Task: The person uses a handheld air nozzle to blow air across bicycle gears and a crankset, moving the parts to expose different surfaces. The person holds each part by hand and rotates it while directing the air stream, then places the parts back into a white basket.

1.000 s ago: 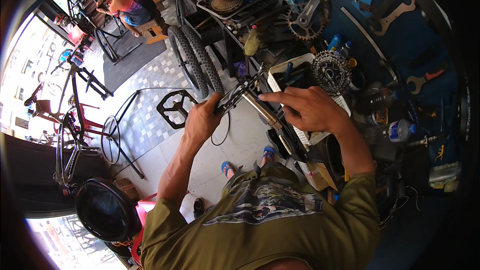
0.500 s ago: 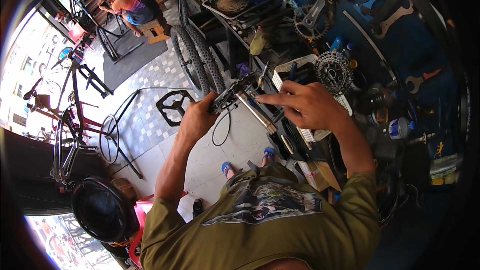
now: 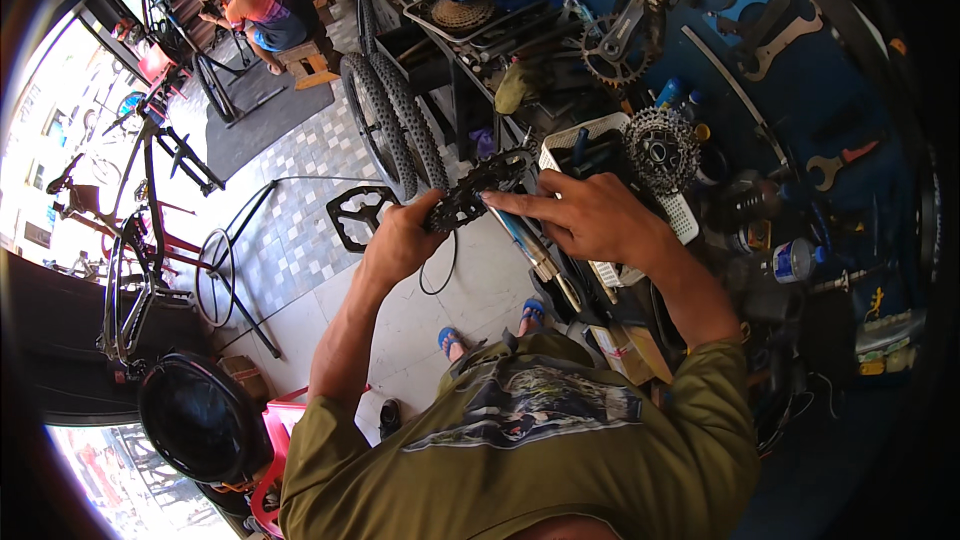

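Note:
My left hand (image 3: 402, 238) is closed around a black crankset (image 3: 466, 202), its toothed chainring turned up toward me. A black platform pedal (image 3: 352, 222) sticks out to the left of that hand. My right hand (image 3: 600, 218) has its index finger stretched to the chainring's near edge. The other fingers are partly bent, and I see nothing held in them. Whether the fingertip touches the metal or hovers over it I cannot tell. Below the chainring a silver and blue tube (image 3: 528, 245) slants down. The fingers under the crankset are hidden.
A white basket (image 3: 680, 215) beside my right hand carries a cassette (image 3: 663, 150). Tools hang on the blue board (image 3: 740, 110). Bicycle tyres (image 3: 395, 125) stand ahead, a bike frame (image 3: 140, 240) at left. A person (image 3: 265, 15) sits at far left on a wooden stool (image 3: 312, 65).
The crankset has tilted so its chainring now faces up more fully. The right index finger has shifted slightly left and stays stretched. The pedal has swung slightly.

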`<action>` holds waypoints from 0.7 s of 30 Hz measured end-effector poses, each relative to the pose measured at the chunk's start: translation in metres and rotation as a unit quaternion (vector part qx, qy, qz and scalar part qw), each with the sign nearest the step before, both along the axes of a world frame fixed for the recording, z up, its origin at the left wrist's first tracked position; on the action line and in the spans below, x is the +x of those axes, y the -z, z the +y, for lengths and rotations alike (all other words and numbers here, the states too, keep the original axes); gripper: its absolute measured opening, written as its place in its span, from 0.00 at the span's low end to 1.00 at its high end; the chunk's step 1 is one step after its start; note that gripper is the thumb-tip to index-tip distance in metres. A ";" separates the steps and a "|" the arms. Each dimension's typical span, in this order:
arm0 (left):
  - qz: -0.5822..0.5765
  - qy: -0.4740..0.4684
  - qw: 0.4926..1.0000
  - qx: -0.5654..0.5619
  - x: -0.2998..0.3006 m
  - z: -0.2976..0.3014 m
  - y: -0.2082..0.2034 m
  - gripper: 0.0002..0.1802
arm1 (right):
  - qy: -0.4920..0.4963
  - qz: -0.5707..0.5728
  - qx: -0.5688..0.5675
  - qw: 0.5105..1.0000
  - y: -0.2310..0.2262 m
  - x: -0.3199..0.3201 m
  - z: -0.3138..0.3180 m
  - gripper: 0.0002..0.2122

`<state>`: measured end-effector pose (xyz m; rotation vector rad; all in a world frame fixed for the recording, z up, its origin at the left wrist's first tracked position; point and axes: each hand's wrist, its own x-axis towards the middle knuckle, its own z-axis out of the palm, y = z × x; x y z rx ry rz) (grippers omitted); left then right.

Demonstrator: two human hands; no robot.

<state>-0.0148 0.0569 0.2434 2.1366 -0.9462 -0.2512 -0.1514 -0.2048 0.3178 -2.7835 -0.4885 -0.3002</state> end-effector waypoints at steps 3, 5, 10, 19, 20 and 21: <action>0.007 -0.020 1.000 0.002 -0.001 0.004 0.004 0.18 | -0.009 0.041 0.033 0.999 -0.004 -0.005 -0.005 0.35; 0.007 -0.019 1.000 -0.005 -0.003 0.003 0.004 0.17 | -0.009 0.056 0.064 0.996 0.006 -0.004 -0.009 0.34; -0.013 -0.047 0.997 -0.057 -0.003 0.002 0.013 0.16 | -0.082 0.144 0.373 0.913 0.060 0.010 -0.002 0.36; 0.012 -0.178 0.971 -0.162 -0.031 -0.039 0.065 0.25 | -0.266 0.314 0.848 0.335 0.123 0.014 0.052 0.34; 0.028 -0.191 0.967 -0.166 -0.037 -0.044 0.071 0.27 | -0.280 0.310 0.870 0.263 0.126 0.016 0.062 0.35; 0.016 -0.187 0.967 -0.173 -0.042 -0.047 0.073 0.28 | -0.241 0.315 0.871 0.290 0.120 0.013 0.068 0.34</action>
